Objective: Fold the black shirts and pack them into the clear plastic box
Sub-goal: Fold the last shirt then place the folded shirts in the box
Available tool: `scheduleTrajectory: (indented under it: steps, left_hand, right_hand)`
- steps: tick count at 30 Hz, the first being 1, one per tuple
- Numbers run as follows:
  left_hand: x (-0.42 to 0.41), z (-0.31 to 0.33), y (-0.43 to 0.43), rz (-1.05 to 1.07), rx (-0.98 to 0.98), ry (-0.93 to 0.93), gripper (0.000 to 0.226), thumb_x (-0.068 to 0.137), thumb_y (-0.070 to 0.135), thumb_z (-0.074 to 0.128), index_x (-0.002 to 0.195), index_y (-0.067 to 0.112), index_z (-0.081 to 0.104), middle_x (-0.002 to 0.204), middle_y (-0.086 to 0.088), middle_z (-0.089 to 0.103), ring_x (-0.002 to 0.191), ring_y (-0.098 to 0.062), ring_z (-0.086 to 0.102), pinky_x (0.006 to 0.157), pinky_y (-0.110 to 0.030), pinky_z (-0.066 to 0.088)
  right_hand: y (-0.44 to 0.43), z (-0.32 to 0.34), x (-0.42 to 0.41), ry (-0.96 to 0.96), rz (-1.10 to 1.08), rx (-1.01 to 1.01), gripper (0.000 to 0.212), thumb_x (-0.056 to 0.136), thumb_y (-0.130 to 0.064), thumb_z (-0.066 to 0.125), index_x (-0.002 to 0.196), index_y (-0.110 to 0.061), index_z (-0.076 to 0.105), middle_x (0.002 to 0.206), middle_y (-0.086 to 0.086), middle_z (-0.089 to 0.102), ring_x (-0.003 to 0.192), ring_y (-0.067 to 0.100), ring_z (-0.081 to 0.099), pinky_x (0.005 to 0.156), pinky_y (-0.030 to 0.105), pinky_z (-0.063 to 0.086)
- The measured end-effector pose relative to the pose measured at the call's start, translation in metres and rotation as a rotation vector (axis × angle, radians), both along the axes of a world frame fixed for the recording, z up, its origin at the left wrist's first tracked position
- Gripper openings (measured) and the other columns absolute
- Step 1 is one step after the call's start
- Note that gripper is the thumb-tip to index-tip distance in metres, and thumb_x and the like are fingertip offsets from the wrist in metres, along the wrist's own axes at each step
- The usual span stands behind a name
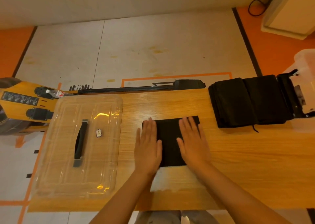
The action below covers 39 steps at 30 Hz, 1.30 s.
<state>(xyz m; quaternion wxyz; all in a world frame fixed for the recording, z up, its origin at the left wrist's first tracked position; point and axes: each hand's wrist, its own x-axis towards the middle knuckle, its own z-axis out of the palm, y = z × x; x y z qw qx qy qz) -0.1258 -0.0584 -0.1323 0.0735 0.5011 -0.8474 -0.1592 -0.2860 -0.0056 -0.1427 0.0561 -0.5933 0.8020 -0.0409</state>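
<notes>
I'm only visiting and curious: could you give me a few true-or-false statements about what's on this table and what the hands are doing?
1. The left hand and right hand lie flat on the folded black shirt. True.
2. The clear plastic lid lies to the right of the hands. False: it lies to their left.
3. A pile of black shirts sits near the right end of the table. True.
4. The lid's handle is orange. False: it is black.
</notes>
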Motion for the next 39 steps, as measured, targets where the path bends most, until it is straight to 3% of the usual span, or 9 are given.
scheduleTrajectory:
  steps: [3,12,15,19,23,26,33,35,39]
  left_hand:
    - [-0.006,-0.011,0.035,-0.090,0.006,-0.028,0.061,0.097,0.029,0.030,0.154,0.013,0.015,0.162,-0.003,0.007,0.150,-0.017,0.006,0.121,-0.039,0.006]
    - [0.033,-0.028,0.010,-0.353,-0.051,-0.185,0.055,0.103,0.038,0.020,0.154,0.017,0.019,0.162,-0.002,0.013,0.150,-0.017,0.007,0.118,-0.042,0.012]
    - [0.044,-0.027,-0.021,-0.469,-0.151,-0.298,0.056,0.104,0.043,0.013,0.154,0.018,0.019,0.162,-0.004,0.015,0.150,-0.020,0.008,0.119,-0.042,0.011]
    - [0.045,-0.005,-0.044,-0.312,-0.203,-0.280,0.058,0.103,0.041,0.017,0.154,0.012,0.015,0.161,-0.008,0.017,0.150,-0.022,0.007,0.119,-0.043,0.010]
    - [0.024,0.005,0.019,-0.428,-0.182,-0.160,0.061,0.100,0.038,0.031,0.153,0.011,0.020,0.160,-0.008,0.016,0.149,-0.021,0.010,0.119,-0.041,0.010]
    - [0.031,-0.012,0.073,-0.514,-0.055,-0.150,0.066,0.102,0.049,0.029,0.154,0.011,0.018,0.162,-0.006,0.009,0.150,-0.018,0.006,0.118,-0.039,0.012]
    - [0.062,-0.018,0.108,-0.587,0.007,-0.202,0.095,0.089,0.074,0.039,0.155,0.012,0.011,0.163,-0.003,0.004,0.150,-0.017,-0.001,0.119,-0.040,0.006]
    - [0.067,-0.017,0.111,-0.615,-0.023,-0.202,0.101,0.084,0.077,0.044,0.155,0.012,0.013,0.163,-0.003,0.005,0.150,-0.018,0.000,0.121,-0.039,0.004]
    - [0.066,-0.015,0.104,-0.557,-0.040,-0.186,0.107,0.081,0.079,0.045,0.155,0.009,0.012,0.163,-0.006,0.003,0.150,-0.021,-0.001,0.122,-0.037,0.002]
  right_hand:
    - [0.029,-0.005,0.028,-0.035,0.178,0.023,0.057,0.098,-0.037,0.021,0.150,-0.014,0.022,0.158,0.007,0.023,0.147,0.021,0.018,0.115,0.045,0.016]
    - [0.065,-0.006,0.000,-0.028,0.034,0.167,0.061,0.101,-0.047,0.010,0.150,-0.016,0.027,0.158,0.005,0.024,0.147,0.019,0.015,0.116,0.043,0.014]
    - [0.084,0.002,0.005,-0.055,0.027,0.185,0.061,0.100,-0.046,0.012,0.144,-0.016,0.042,0.150,0.007,0.040,0.139,0.020,0.034,0.114,0.041,0.020]
    - [0.094,0.030,0.021,-0.119,0.065,0.070,0.061,0.101,-0.046,0.013,0.119,-0.021,0.066,0.122,0.000,0.065,0.106,0.017,0.064,0.095,0.035,0.047]
    - [0.082,0.028,0.013,-0.083,0.188,0.007,0.054,0.094,-0.044,0.032,0.140,-0.019,0.048,0.146,0.001,0.045,0.138,0.019,0.038,0.114,0.037,0.017]
    - [0.080,0.010,0.001,-0.051,0.275,0.118,0.062,0.092,-0.048,0.030,0.147,-0.019,0.032,0.155,0.003,0.032,0.145,0.020,0.019,0.114,0.040,0.014]
    - [0.132,0.007,0.011,-0.105,0.268,0.180,0.069,0.086,-0.063,0.032,0.139,-0.023,0.049,0.144,0.000,0.049,0.129,0.019,0.050,0.096,0.037,0.047]
    - [0.137,0.008,0.013,-0.058,0.319,0.105,0.071,0.085,-0.065,0.034,0.140,-0.021,0.048,0.144,0.001,0.049,0.129,0.020,0.050,0.104,0.038,0.040]
    - [0.124,0.008,0.012,-0.046,0.433,0.017,0.074,0.090,-0.061,0.033,0.149,-0.017,0.030,0.156,0.003,0.026,0.145,0.020,0.021,0.118,0.038,0.011]
